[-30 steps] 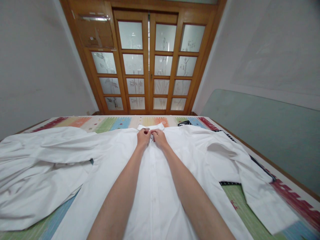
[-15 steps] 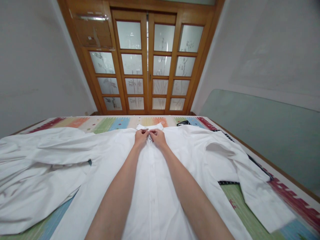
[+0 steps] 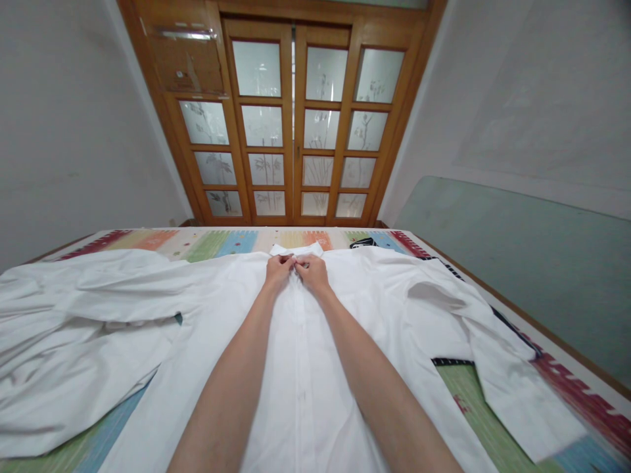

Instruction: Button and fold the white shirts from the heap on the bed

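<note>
A white long-sleeved shirt (image 3: pixel 300 368) lies front side up, its collar (image 3: pixel 298 249) at the far end and its sleeves out to both sides. Just below the collar, my left hand (image 3: pixel 279 270) pinches the front placket. Close beside it, my right hand (image 3: pixel 312 272) pinches the same spot, fingertips nearly meeting the left ones. Any button between the fingers is too small to make out. Down the middle runs the placket towards me. The left sleeve area is bunched and wrinkled; the right sleeve (image 3: pixel 522 394) bends towards me.
Beneath the shirt is a colourful striped sheet (image 3: pixel 211 244) on a bed. A small black-and-white patterned item (image 3: pixel 363 243) lies beyond the right shoulder. A pale green board (image 3: pixel 517 256) stands along the right wall. Wooden glass-paned doors (image 3: pixel 290 125) close off the far end.
The view has shifted very slightly. Both hands stay at the collar end of the placket, with only tiny finger movement.
</note>
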Tool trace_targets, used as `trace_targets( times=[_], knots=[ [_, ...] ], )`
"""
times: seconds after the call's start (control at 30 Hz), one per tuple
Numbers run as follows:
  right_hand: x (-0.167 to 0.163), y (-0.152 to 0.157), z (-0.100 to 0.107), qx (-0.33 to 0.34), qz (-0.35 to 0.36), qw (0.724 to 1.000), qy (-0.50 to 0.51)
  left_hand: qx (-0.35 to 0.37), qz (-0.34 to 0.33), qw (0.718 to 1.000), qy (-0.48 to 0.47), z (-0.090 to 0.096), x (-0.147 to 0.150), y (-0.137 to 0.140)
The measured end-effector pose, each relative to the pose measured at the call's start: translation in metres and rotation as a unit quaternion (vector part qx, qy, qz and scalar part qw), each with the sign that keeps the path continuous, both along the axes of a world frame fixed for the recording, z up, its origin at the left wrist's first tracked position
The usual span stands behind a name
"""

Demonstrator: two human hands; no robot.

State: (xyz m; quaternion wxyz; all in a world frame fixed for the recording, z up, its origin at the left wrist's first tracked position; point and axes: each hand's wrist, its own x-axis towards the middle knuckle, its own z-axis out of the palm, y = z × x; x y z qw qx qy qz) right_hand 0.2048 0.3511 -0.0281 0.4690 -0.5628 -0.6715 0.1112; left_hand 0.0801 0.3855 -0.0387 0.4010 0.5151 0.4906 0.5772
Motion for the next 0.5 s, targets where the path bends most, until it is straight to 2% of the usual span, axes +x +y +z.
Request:
trace_targets(
  times=[0.23,0.5],
  knots=[
    [-0.0056,-0.0048,0.0012,-0.012,-0.039,0.998,-0.052,-0.001,-0.004,1.000,0.000,0.0010,0.0016,-0.0009],
    [-0.0045,-0.0049,0.0024,0.009,0.009,0.997,-0.071,0.000,0.029,0.999,0.026,0.0006,-0.0023,-0.0016]
  ],
)
